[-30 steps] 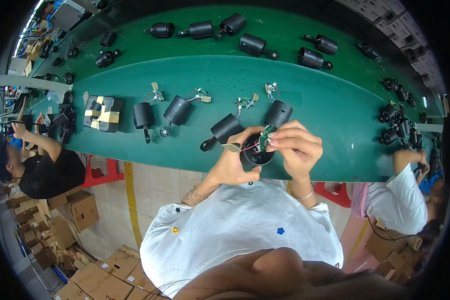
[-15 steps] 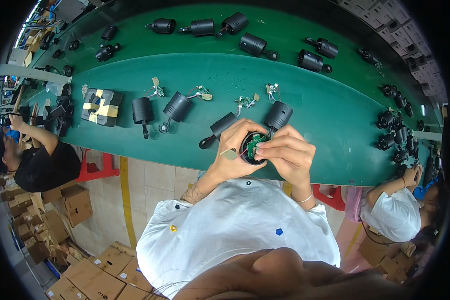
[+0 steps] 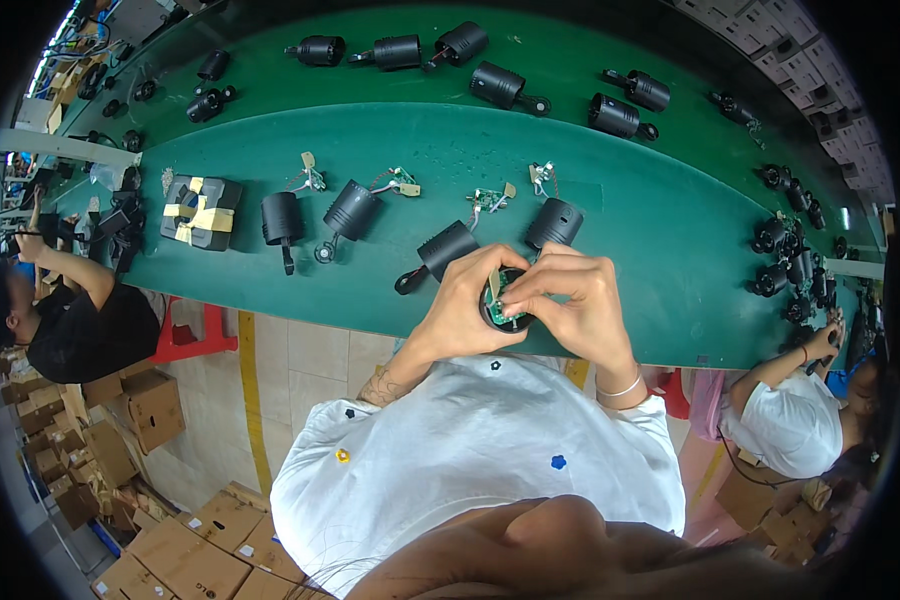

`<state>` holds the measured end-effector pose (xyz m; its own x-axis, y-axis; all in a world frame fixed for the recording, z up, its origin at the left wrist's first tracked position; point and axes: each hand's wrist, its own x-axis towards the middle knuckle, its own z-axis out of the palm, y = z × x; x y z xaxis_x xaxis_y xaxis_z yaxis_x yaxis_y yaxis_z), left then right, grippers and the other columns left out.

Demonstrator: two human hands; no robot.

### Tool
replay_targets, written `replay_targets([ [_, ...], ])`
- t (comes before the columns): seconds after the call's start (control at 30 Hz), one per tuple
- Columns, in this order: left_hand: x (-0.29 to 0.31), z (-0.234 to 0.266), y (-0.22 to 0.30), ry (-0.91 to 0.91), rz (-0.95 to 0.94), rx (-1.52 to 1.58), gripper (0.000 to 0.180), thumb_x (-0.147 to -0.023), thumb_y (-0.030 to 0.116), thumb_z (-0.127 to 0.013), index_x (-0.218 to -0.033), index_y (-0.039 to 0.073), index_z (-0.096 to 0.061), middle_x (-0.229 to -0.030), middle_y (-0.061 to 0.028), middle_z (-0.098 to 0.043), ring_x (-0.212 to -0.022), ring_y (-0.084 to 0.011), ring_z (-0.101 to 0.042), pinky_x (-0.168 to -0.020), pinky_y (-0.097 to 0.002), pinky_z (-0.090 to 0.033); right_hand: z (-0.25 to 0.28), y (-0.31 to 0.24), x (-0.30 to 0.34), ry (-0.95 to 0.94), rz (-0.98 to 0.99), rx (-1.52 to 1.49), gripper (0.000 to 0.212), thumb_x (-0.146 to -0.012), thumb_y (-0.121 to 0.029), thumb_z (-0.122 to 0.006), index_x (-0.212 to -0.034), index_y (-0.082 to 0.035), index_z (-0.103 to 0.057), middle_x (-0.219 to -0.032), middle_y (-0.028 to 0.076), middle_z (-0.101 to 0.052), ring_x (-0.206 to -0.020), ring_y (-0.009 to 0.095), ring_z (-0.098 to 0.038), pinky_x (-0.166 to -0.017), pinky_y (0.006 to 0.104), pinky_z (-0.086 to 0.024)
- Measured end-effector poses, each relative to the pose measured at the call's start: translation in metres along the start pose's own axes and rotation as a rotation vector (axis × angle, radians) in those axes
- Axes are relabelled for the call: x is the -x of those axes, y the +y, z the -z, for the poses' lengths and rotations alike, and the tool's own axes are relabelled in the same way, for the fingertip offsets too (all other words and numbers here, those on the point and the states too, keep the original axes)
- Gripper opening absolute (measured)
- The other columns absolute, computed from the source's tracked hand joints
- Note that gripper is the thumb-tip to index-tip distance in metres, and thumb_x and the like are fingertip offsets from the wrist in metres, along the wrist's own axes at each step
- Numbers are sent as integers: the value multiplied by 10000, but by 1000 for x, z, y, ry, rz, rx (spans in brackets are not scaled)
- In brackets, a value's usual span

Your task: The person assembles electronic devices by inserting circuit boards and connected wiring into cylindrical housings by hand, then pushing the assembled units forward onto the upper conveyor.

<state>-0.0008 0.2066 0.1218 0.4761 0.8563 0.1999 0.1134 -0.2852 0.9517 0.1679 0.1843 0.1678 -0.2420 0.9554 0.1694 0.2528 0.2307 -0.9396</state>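
My left hand [image 3: 458,308] is closed round a black cylindrical housing [image 3: 511,328], its open end facing up. My right hand [image 3: 582,302] has its thumb and fingers pinched on a green circuit board [image 3: 507,309] at the opening. A small tan piece [image 3: 493,284] stands at the left of the board, close to my left fingers. Just beyond my hands lie two more black housings, one on the left [image 3: 447,249] and one on the right [image 3: 555,222]. Their green boards, left [image 3: 488,199] and right [image 3: 542,178], lie beside them on wires.
Further left on the green table [image 3: 300,125] are more housings [image 3: 353,209] and a black block with yellow tape [image 3: 203,213]. Several housings [image 3: 497,85] line the far strip. Co-workers sit at left [image 3: 90,325] and right [image 3: 795,425]. Cardboard boxes [image 3: 190,555] are stacked lower left.
My right hand has turned, its knuckles now higher over the opening. The tan piece, outside the housing's left side before, now stands at the opening by the board.
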Motion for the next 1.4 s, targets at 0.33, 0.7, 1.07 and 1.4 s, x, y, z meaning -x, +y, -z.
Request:
replay_targets([
  [0.33, -5, 4, -4, 8, -150, -41, 700, -498, 44, -773, -1167, 26, -566, -881, -57, -656, -718, -197, -581, -719, -277, -461, -19, 8, 12, 212, 289, 289, 177, -678, -29, -757, -851, -33, -719, -900, 42, -664, -756, 178, -514, -686, 279, -460],
  [0.7, -7, 8, -8, -5, -151, 117, 1162, -537, 16, -746, -1527, -26, -140, -811, -74, -663, -752, -169, -609, -760, -265, -473, -12, -6, -2, 203, 72, 259, 372, -591, -192, -857, -908, -41, -735, -830, 39, -598, -772, 177, -510, -694, 303, -444],
  [1.07, -10, 2, -7, -57, -237, -88, 1164, -519, 58, -747, -1535, 11, -181, -816, -85, -660, -663, -190, -551, -635, -274, -453, -10, 6, 6, 221, 112, 159, 342, -591, -125, -829, -899, -22, -721, -808, 36, -577, -770, 186, -486, -706, 300, -424],
  [1.4, -5, -5, -6, -34, -47, -20, 1193, -550, 73, -776, -1537, 5, -111, -832, -107, -662, -669, -217, -588, -612, -288, -463, 4, 15, 0, 112, -12, -4, 357, -591, -28, -808, -932, -4, -704, -867, 54, -594, -800, 172, -503, -718, 288, -429],
])
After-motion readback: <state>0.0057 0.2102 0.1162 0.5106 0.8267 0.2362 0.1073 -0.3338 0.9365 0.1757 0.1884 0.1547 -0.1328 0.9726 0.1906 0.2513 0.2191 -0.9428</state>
